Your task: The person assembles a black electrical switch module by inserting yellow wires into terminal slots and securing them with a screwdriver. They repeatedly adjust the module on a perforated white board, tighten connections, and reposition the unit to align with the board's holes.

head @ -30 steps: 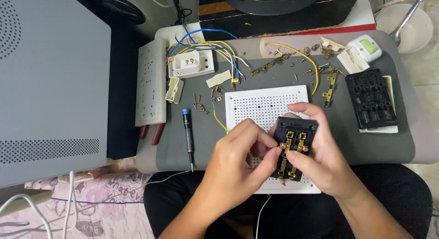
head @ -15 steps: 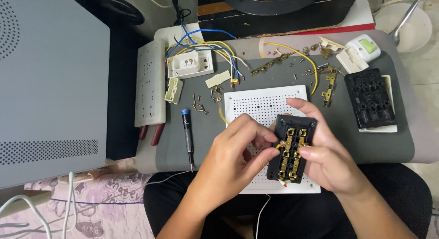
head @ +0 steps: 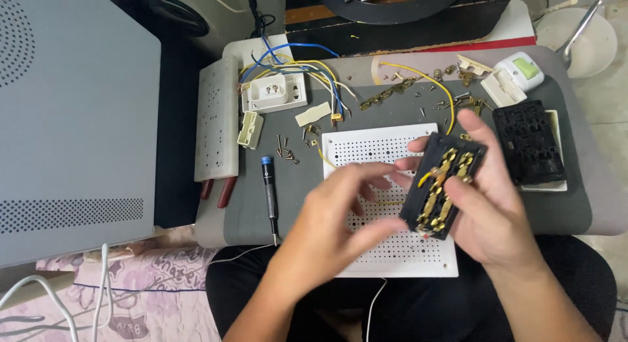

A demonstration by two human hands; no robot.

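Presently, findings as follows.
Right hand [head: 494, 208]: grasps a black socket module [head: 443, 185] with brass contacts, tilted, right of centre frame.
Left hand [head: 337, 214]: blurred — fingers loosely curled, thumb tip at the module's lower edge; grip cannot be told.
Beneath: white perforated board [head: 366, 146] on a grey mat [head: 562, 211].
Left of board: blue-capped screwdriver [head: 269, 198], loose screws [head: 285, 148] — untouched.
Far right: second black module [head: 528, 142].

The left hand [head: 340, 218] is motion-blurred, hiding part of the perforated white board [head: 392, 250].
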